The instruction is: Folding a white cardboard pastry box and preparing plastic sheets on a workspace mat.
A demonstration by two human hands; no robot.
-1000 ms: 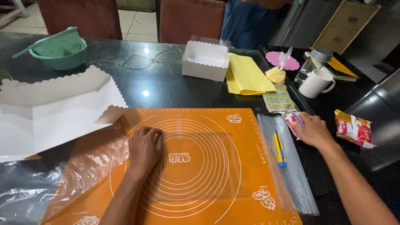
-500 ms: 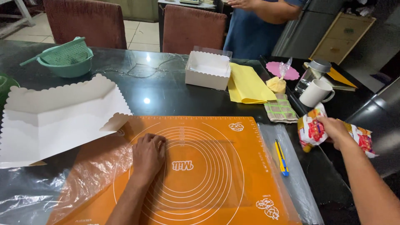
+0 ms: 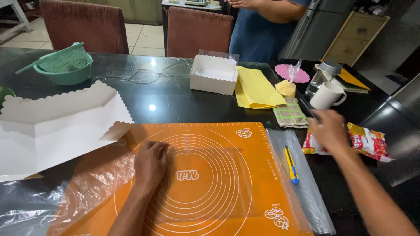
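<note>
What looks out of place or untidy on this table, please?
Little stands out. The large white scalloped box lies unfolded and flat, one corner overlapping the orange mat. A yellow utility knife lies loose on clear plastic beside the mat. No spill or damage shows.

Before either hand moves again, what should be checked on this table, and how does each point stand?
1. Left hand flat on the orange mat: ok.
2. Right hand over the red snack packet; actual grip: cannot tell.
3. Yellow-and-blue utility knife apart from both hands: ok; blade out or in: cannot tell.
4. White mug upright beyond the right hand: ok.
5. Folded white card overlaps the mat's corner: not ok.
</note>
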